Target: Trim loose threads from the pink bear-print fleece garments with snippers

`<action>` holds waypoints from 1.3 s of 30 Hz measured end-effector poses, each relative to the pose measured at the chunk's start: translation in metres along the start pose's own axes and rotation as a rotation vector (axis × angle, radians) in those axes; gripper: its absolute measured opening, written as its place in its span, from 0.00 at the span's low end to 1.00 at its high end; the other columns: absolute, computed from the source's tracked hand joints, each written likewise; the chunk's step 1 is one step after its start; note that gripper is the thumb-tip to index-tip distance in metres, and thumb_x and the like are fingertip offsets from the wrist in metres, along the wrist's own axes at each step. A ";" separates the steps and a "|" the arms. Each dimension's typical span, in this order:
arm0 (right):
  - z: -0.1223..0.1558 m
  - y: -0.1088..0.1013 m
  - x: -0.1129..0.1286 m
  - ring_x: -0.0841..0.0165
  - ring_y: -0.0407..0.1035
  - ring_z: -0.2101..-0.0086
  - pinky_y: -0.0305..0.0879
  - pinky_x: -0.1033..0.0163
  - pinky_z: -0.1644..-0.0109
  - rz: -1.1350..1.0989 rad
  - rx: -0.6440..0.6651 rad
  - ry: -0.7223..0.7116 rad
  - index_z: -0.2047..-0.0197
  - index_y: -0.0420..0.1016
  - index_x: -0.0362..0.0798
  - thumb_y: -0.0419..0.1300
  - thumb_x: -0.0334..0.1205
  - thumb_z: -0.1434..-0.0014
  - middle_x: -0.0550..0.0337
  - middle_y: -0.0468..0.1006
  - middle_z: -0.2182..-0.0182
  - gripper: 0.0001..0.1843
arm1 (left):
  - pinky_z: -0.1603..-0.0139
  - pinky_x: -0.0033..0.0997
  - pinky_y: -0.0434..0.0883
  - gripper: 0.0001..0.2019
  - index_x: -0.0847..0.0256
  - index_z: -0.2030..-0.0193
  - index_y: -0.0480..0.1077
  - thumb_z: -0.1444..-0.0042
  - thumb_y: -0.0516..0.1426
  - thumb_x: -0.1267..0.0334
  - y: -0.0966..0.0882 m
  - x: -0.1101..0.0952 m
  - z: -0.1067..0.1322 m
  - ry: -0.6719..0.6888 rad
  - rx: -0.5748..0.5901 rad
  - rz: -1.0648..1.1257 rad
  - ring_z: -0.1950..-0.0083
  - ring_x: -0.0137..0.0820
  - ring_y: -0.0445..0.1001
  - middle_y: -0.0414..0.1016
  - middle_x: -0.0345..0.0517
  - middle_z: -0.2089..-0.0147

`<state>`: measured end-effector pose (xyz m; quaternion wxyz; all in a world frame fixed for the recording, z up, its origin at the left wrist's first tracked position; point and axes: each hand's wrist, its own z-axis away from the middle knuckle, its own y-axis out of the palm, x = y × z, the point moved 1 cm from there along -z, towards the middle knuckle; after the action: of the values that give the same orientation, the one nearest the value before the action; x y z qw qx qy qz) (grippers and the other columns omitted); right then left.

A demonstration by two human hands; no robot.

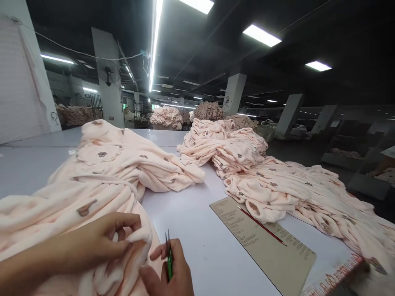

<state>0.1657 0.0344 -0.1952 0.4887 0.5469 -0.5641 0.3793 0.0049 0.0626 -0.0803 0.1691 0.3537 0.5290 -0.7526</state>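
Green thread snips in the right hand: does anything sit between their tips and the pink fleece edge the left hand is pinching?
Nothing visible does. The thread snips in the right hand point up beside the fleece garment fold pinched by the left hand, with only bare table behind.

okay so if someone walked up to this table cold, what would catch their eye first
Probably the heaps of pale pink fleece garments sprawled over the white table, with a taller stack behind. Near the front edge, the left hand pinches the fleece while the right hand holds green snips. To the right lies a tan printed card with a red pencil on it.
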 end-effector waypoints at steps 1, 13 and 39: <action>-0.004 0.006 0.003 0.74 0.51 0.80 0.45 0.69 0.77 0.035 0.015 -0.040 0.72 0.62 0.51 0.64 0.53 0.56 0.71 0.60 0.81 0.19 | 0.68 0.23 0.62 0.08 0.61 0.66 0.68 0.48 0.56 0.59 0.000 0.004 -0.001 0.011 0.012 0.042 0.69 0.29 0.62 0.64 0.37 0.69; -0.029 0.020 -0.004 0.74 0.49 0.76 0.51 0.69 0.72 -0.289 0.044 0.025 0.73 0.57 0.50 0.61 0.52 0.49 0.70 0.55 0.79 0.18 | 0.75 0.24 0.54 0.15 0.65 0.66 0.71 0.48 0.56 0.52 -0.012 0.029 -0.013 -0.045 0.242 0.349 0.75 0.25 0.55 0.60 0.37 0.75; 0.006 -0.033 0.005 0.76 0.53 0.80 0.46 0.71 0.77 -0.290 -0.082 0.251 0.71 0.65 0.48 0.65 0.53 0.53 0.68 0.66 0.80 0.18 | 0.71 0.33 0.64 0.14 0.59 0.63 0.76 0.50 0.50 0.66 0.014 -0.036 0.012 0.137 0.246 -0.559 0.67 0.42 0.74 0.79 0.53 0.65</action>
<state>0.1976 0.0234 -0.1956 0.6267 0.5504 -0.4290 0.3468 0.0351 0.0422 -0.0619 -0.1243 0.2623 0.5209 -0.8027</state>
